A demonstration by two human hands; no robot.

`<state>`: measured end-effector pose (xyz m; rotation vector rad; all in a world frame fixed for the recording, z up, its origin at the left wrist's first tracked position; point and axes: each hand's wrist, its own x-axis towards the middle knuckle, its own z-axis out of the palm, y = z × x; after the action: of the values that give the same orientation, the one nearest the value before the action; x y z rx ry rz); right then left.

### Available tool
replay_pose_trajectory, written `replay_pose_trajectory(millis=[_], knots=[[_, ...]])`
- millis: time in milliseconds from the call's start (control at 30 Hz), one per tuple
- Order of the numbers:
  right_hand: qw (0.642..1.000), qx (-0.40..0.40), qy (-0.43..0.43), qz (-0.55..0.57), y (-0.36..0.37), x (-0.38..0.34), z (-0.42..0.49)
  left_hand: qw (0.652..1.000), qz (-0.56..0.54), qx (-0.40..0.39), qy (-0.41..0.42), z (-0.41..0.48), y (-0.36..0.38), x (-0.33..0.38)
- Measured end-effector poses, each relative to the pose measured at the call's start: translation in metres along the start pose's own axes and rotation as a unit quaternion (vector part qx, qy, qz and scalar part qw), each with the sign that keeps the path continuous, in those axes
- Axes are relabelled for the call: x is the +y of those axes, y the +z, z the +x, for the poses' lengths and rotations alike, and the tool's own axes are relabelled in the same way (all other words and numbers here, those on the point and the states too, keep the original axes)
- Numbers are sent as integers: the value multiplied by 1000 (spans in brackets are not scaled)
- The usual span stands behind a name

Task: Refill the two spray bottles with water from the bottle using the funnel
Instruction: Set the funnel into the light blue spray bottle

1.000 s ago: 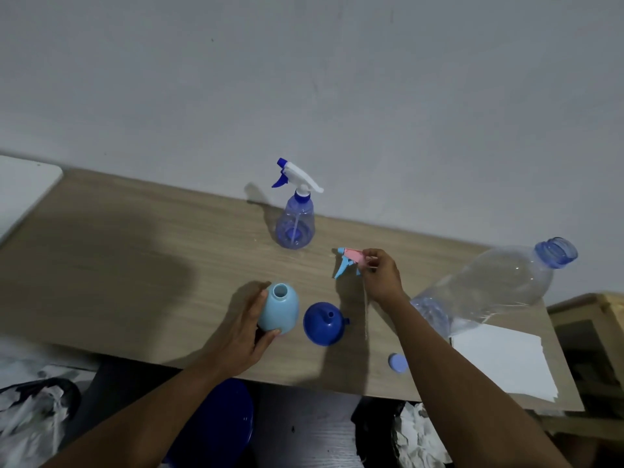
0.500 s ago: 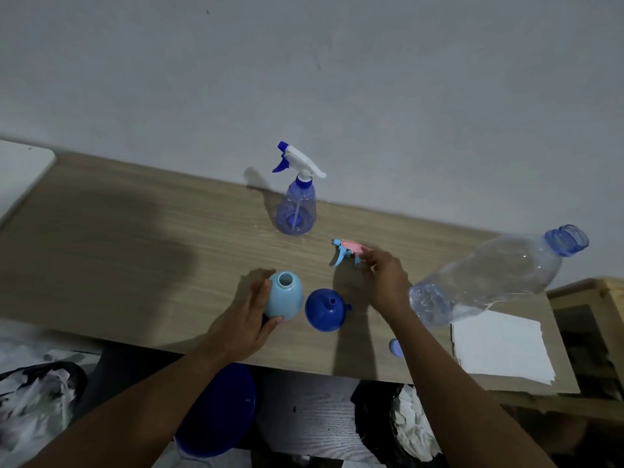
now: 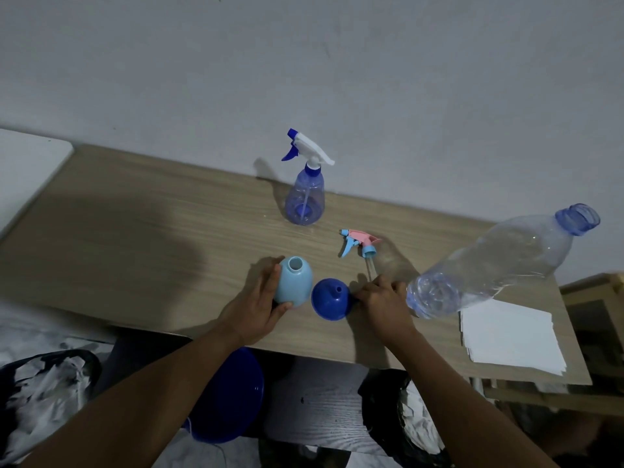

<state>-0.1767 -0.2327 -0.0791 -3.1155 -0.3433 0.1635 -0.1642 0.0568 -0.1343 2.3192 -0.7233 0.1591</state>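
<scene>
My left hand [image 3: 260, 307] grips the light-blue spray bottle [image 3: 293, 282], which stands uncapped near the front of the wooden table [image 3: 141, 244]. Just right of it the dark-blue funnel [image 3: 331, 298] sits mouth down, spout up. My right hand [image 3: 383, 300] pinches the tab on the funnel's right edge. The pink and light-blue sprayer head [image 3: 359, 243] lies on the table behind it, free. The clear blue spray bottle [image 3: 305, 201] stands at the back with its white sprayer on. The large clear water bottle [image 3: 493, 261] stands open at the right.
A stack of white paper [image 3: 510, 336] lies on the table's right front corner. Under the table are a blue basin [image 3: 226, 400] and bags of crumpled paper [image 3: 44, 390]. A grey wall backs the table. A wooden stand [image 3: 594, 298] is at far right.
My right hand let go of the pink sprayer head, left it lying on the table, and came back to the funnel's edge. My left hand stayed on the light-blue bottle.
</scene>
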Motion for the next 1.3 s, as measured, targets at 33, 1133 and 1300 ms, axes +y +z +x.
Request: replay_pose_trajectory(millis=[33,1133,1300], knots=[[1000,4,-10,-5,0,0,-1,1000,-3,-2,1,1,0,0],[556,1,170,814,-128,-58,13,991,34,-15,-127,-14,-4,22],[545,-16,175,820,-124,-59,20,992,37,-15,-121,-14,-5,23]])
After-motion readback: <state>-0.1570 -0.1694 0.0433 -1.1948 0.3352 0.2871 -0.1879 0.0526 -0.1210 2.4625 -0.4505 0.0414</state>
